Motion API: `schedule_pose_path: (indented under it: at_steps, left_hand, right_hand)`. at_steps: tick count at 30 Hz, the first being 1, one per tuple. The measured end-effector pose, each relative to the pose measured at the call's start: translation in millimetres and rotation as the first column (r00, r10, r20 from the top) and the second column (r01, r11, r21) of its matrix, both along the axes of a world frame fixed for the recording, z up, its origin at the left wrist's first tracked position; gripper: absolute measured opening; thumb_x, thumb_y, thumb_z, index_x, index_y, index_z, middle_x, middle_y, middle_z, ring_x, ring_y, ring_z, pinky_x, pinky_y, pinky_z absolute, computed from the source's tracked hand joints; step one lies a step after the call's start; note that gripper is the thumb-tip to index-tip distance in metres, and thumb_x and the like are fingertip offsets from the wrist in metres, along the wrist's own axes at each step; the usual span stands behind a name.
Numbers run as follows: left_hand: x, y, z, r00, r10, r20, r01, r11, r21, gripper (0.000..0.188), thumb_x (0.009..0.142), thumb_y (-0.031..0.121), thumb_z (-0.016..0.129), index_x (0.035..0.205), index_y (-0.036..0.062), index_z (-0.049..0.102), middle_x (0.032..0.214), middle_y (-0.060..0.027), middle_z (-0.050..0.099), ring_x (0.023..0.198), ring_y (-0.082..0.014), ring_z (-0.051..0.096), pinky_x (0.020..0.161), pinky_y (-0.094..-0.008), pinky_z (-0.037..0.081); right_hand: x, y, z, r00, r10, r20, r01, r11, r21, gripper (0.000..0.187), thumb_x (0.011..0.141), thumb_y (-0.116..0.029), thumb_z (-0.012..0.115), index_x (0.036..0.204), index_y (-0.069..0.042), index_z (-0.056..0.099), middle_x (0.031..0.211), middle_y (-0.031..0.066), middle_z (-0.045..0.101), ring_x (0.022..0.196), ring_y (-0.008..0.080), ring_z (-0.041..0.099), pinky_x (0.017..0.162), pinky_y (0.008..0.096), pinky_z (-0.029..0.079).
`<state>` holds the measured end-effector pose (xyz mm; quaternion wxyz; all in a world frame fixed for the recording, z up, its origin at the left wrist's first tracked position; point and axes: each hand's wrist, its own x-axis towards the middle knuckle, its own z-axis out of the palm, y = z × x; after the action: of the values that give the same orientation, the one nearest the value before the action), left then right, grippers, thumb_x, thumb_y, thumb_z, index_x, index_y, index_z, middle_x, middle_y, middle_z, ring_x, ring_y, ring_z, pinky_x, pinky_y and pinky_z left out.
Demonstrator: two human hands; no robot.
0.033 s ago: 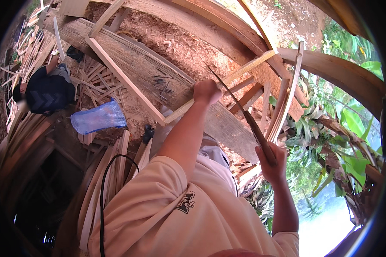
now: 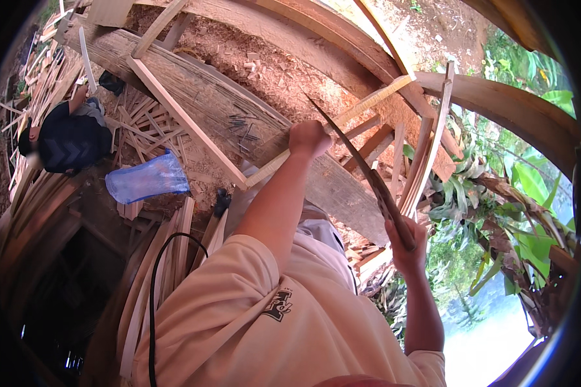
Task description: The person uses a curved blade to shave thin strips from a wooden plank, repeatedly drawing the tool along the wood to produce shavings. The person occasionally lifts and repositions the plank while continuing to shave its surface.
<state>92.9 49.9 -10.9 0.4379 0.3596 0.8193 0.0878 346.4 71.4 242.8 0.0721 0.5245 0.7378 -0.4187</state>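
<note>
My left hand (image 2: 310, 138) is closed in a fist around a narrow strip of pale wood (image 2: 272, 169). The strip slants across a weathered plank (image 2: 200, 97) and reaches past my fist to the upper right. My right hand (image 2: 410, 242) is closed around the brown handle of what looks like a handsaw (image 2: 353, 151), seen nearly edge-on. Its long, dark, tapering blade crosses the strip just right of my left fist, tip pointing up and left. Whether the blade touches the wood I cannot tell. Several nails (image 2: 242, 124) lie loose on the plank.
Another pale batten (image 2: 187, 119) meets the strip's lower end. A person in dark clothes (image 2: 77, 138) sits at the far left near scrap wood (image 2: 145, 126) and a blue translucent bag (image 2: 147, 177). Long boards (image 2: 426, 155) lean on the right, beside plants (image 2: 536, 245). A black cable (image 2: 153, 290) runs along my left side.
My right hand and the handsaw have shifted slightly up and to the left. My left hand has barely moved and keeps its grip on the strip.
</note>
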Motion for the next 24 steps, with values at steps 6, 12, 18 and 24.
schedule_pose_path:
  at_steps: [6, 12, 18, 24]
  left_hand:
    - [0.2, 4.1, 2.1, 0.998, -0.016, -0.062, 0.011, 0.996, -0.091, 0.025, 0.084, 0.019, 0.063, 0.089, 0.003, 0.081, 0.098, -0.0224, 0.078, 0.097, -0.0369, 0.077, 0.089, -0.0458, 0.059]
    - [6.0, 1.3, -10.9, 0.989, -0.053, -0.139, 0.055, 0.998, 0.008, 0.027, 0.086, 0.024, 0.065, 0.091, 0.0022, 0.08, 0.099, -0.0237, 0.078, 0.096, -0.038, 0.077, 0.087, -0.0462, 0.061]
    - [3.5, 2.5, -7.5, 0.995, -0.022, -0.097, 0.024, 1.0, 0.015, 0.029, 0.085, 0.025, 0.066, 0.094, 0.0015, 0.08, 0.099, -0.0241, 0.077, 0.099, -0.0385, 0.076, 0.089, -0.0471, 0.06]
    - [2.9, -1.2, -8.9, 0.998, -0.002, -0.057, 0.004, 1.0, 0.027, 0.028, 0.085, 0.025, 0.067, 0.092, 0.002, 0.081, 0.099, -0.023, 0.078, 0.097, -0.0375, 0.077, 0.09, -0.0457, 0.059]
  right_hand:
    - [-39.3, 14.9, 22.9, 0.993, 0.06, -0.099, -0.049, 0.993, 0.105, 0.026, 0.092, -0.012, 0.079, 0.076, -0.001, 0.062, 0.06, 0.014, 0.056, 0.051, 0.0322, 0.056, 0.051, 0.0404, 0.043]
    - [-129.4, 70.4, -5.2, 0.949, 0.053, -0.312, -0.059, 0.998, -0.01, 0.033, 0.101, -0.028, 0.072, 0.085, 0.001, 0.069, 0.059, 0.0135, 0.054, 0.054, 0.0182, 0.05, 0.055, 0.0397, 0.043]
    - [-218.5, 118.0, -10.5, 0.897, 0.381, -0.226, -0.355, 0.923, 0.147, 0.037, 0.102, -0.033, 0.069, 0.092, 0.002, 0.072, 0.057, 0.0144, 0.055, 0.051, 0.022, 0.047, 0.056, 0.042, 0.044]
    - [-125.6, 83.2, -7.8, 0.978, 0.17, -0.12, -0.184, 0.976, -0.113, 0.031, 0.099, -0.029, 0.075, 0.089, 0.001, 0.074, 0.06, 0.0111, 0.058, 0.054, 0.0169, 0.054, 0.054, 0.0392, 0.042]
